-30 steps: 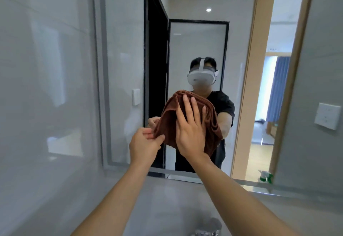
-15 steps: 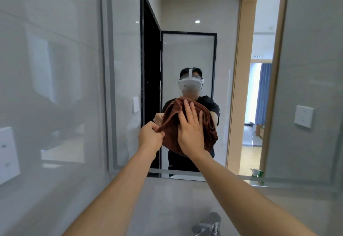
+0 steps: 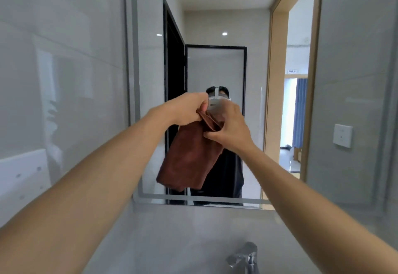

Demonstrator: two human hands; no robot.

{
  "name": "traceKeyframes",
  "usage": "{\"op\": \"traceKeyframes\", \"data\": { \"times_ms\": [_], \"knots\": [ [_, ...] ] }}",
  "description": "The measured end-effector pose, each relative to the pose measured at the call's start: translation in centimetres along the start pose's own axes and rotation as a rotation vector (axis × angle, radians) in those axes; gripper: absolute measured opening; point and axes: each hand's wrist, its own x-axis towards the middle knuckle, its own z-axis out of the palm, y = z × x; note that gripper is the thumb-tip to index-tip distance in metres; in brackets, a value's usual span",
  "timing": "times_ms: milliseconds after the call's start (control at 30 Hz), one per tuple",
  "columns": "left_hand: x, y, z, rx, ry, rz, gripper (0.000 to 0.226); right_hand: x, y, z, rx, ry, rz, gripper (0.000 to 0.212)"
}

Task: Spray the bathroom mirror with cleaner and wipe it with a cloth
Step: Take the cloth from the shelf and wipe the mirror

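Observation:
The bathroom mirror (image 3: pixel 215 15) fills the wall ahead, framed by a pale lit border. A brown cloth (image 3: pixel 189 157) hangs in front of its middle, held up by both hands at its top edge. My left hand (image 3: pixel 187 107) pinches the cloth's upper left corner. My right hand (image 3: pixel 230 127) grips the bunched top edge just to the right, thumb underneath. The cloth drops loosely below the hands and hangs off the glass. No spray bottle is in view.
A chrome faucet (image 3: pixel 245 256) stands at the bottom edge below the mirror. A white wall socket (image 3: pixel 342 135) sits on the grey tile at the right. Glossy tiled wall runs along the left, with a white fixture (image 3: pixel 21 176) low on it.
My right hand has lifted its flat palm off the cloth on the mirror and taken hold of the cloth's top. Both hands rose, and the cloth now hangs down.

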Motion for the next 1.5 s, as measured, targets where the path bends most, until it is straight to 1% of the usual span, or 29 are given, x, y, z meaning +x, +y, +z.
{"op": "traceKeyframes", "data": {
  "times_ms": [33, 67, 100, 167, 200, 233, 267, 367, 400, 467, 533, 567, 633, 700, 733, 767, 833, 900, 967, 1033, 1100, 1200, 1300, 1433, 1500],
  "knots": [
    [-0.2, 0.3, -0.3, 0.036, -0.054, 0.041, 0.031, 0.4, -0.6, -0.8, 0.002, -0.143, -0.03, 0.097],
    [-0.6, 0.8, -0.5, 0.061, -0.097, 0.07, 0.033, 0.7, -1.3, -1.4, 0.018, -0.272, -0.033, 0.099],
    [-0.9, 1.1, -0.5, 0.075, -0.125, 0.088, 0.035, 0.9, -1.8, -1.8, 0.041, -0.373, -0.013, 0.095],
    [-1.7, 1.5, 0.0, 0.046, -0.147, 0.102, 0.035, 0.6, -2.5, -2.2, 0.136, -0.538, 0.075, 0.075],
    [-2.2, 1.7, 0.3, -0.004, -0.148, 0.104, 0.034, 0.3, -2.8, -2.6, 0.192, -0.606, 0.141, 0.065],
    [-2.6, 1.6, 0.7, -0.075, -0.141, 0.102, 0.034, 0.0, -2.9, -2.9, 0.232, -0.651, 0.211, 0.061],
    [-3.1, 1.7, 1.0, -0.141, -0.13, 0.1, 0.035, -0.4, -3.0, -3.2, 0.245, -0.669, 0.273, 0.063],
    [-4.3, 2.5, 2.2, -0.286, -0.05, 0.075, 0.037, -1.6, -3.2, -4.5, 0.145, -0.65, 0.365, 0.092],
    [-4.8, 3.0, 2.6, -0.377, -0.031, 0.057, 0.036, -2.0, -3.4, -5.0, 0.082, -0.655, 0.38, 0.089],
    [-5.8, 3.6, 3.6, -0.583, -0.011, 0.012, 0.033, -3.0, -3.7, -6.3, -0.003, -0.656, 0.411, 0.062],
    [-6.7, 3.9, 5.3, -0.754, -0.068, -0.058, 0.036, -4.1, -3.7, -7.9, -0.053, -0.613, 0.453, 0.044],
    [-7.0, 3.9, 6.3, -0.763, -0.135, -0.095, 0.044, -4.7, -3.5, -8.7, -0.079, -0.587, 0.471, 0.039],
    [-7.9, 4.0, 8.4, -0.636, -0.314, -0.16, 0.059, -5.8, -2.9, -10.5, -0.099, -0.529, 0.519, 0.027],
    [-8.8, 4.4, 10.3, -0.511, -0.455, -0.189, 0.065, -6.9, -2.1, -12.4, -0.067, -0.482, 0.56, 0.016],
    [-9.2, 4.6, 11.2, -0.491, -0.496, -0.196, 0.062, -7.4, -1.7, -13.4, -0.029, -0.466, 0.576, 0.012],
    [-9.4, 4.9, 11.9, -0.49, -0.523, -0.199, 0.055, -8.0, -1.3, -14.4, 0.014, -0.45, 0.589, 0.011],
    [-9.6, 5.7, 12.5, -0.529, -0.547, -0.214, 0.031, -9.1, -0.4, -16.1, 0.077, -0.408, 0.609, 0.013],
    [-9.1, 6.6, 11.8, -0.585, -0.506, -0.241, 0.016, -10.4, 0.7, -17.9, 0.079, -0.369, 0.629, 0.014],
    [-8.0, 7.7, 10.3, -0.598, -0.399, -0.237, 0.013, -11.9, 1.9, -19.4, 0.056, -0.362, 0.634, 0.01],
    [-7.1, 9.0, 8.9, -0.532, -0.345, -0.214, 0.013, -13.3, 2.8, -20.2, 0.035, -0.374, 0.641, 0.011],
    [-6.5, 10.6, 8.1, -0.503, -0.343, -0.223, 0.015, -14.3, 3.4, -20.6, -0.001, -0.354, 0.628, 0.014],
    [-6.1, 12.1, 7.9, -0.618, -0.298, -0.312, 0.025, -15.4, 3.9, -21.0, 0.006, -0.32, 0.595, 0.017],
    [-6.5, 13.4, 8.5, -0.722, -0.213, -0.398, 0.037, -15.9, 3.9, -21.9, -0.029, -0.299, 0.555, 0.012],
    [-7.8, 14.9, 8.8, -0.861, -0.068, -0.466, 0.041, -15.9, 3.4, -22.4, -0.054, -0.262, 0.503, 0.007],
    [-8.8, 15.4, 8.5, -0.9, -0.016, -0.496, 0.04, -15.9, 3.1, -22.4, -0.055, -0.235, 0.485, 0.009]
  ]
}}
